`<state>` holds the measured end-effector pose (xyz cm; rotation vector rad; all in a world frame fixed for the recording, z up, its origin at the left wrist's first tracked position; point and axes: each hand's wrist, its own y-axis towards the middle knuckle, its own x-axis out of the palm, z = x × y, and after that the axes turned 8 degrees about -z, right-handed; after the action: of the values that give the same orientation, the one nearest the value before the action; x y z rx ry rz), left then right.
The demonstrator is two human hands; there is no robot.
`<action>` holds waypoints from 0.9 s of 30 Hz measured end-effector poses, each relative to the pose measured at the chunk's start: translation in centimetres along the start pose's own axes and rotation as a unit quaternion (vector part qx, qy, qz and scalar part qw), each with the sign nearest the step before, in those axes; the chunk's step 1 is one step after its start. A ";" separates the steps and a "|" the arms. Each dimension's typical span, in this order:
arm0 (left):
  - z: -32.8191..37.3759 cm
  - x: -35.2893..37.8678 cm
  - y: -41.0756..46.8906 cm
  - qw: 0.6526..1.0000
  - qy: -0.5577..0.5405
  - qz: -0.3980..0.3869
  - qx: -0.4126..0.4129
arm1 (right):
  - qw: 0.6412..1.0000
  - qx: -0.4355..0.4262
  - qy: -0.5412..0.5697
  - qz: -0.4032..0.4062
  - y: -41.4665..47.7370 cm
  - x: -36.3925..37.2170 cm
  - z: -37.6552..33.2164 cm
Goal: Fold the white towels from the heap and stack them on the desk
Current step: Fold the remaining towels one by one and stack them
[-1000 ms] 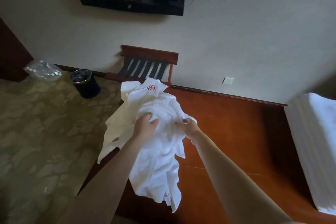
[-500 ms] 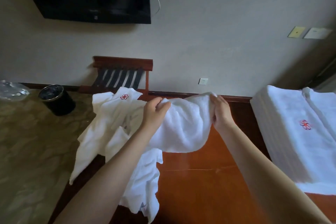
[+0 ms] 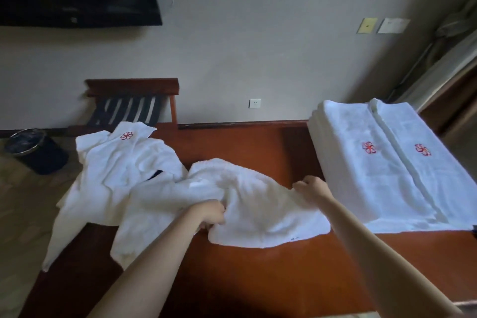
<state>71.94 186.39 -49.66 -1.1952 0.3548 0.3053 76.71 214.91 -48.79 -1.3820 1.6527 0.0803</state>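
Gripping one towel [image 3: 260,206] at two points: your left hand [image 3: 209,215] is fisted on a bunch of cloth near its middle, and your right hand [image 3: 311,186] has fingers curled over its right-hand edge. The hands are well apart, and the cloth between them lies crumpled on the desk [image 3: 258,281].

Step, as I read it: spreading this towel flat, with no fold made yet.

Next move needs real corners. The left grip is mid-cloth, so let go of the bunch, find the left edge and pull it taut against the right hand. The towel's left part touches the heap [image 3: 113,170], possibly overlapping it, so get it clear first or the heap may drag along. Part of the heap hangs over the desk's left end and could slide off.

The folded stack [image 3: 382,175] sits at the right end of the desk, just beside your right hand, red logos up.

Beyond the desk: a bin [image 3: 36,153] on the floor at left and a luggage rack [image 3: 131,100] against the wall.
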 end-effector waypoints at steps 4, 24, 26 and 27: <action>0.1 1.5 0.8 0.998 -0.065 -0.002 -0.013 | 0.965 0.006 -0.235 -0.116 0.4 1.3 2.5; -4.9 1.3 2.3 0.964 0.057 0.223 -0.135 | 0.961 -0.162 0.116 -0.190 0.7 7.6 -10.5; -4.9 1.3 2.1 0.957 0.094 0.246 -0.123 | 0.949 -0.182 0.192 -0.172 0.3 4.8 -11.0; -4.9 1.4 2.0 0.954 0.107 0.252 -0.119 | 0.941 -0.185 0.228 -0.166 -0.1 3.7 -11.1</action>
<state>71.82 182.54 -53.56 -1.3682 0.8355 0.6773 70.49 205.73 -45.17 -2.0737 1.8083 -0.1446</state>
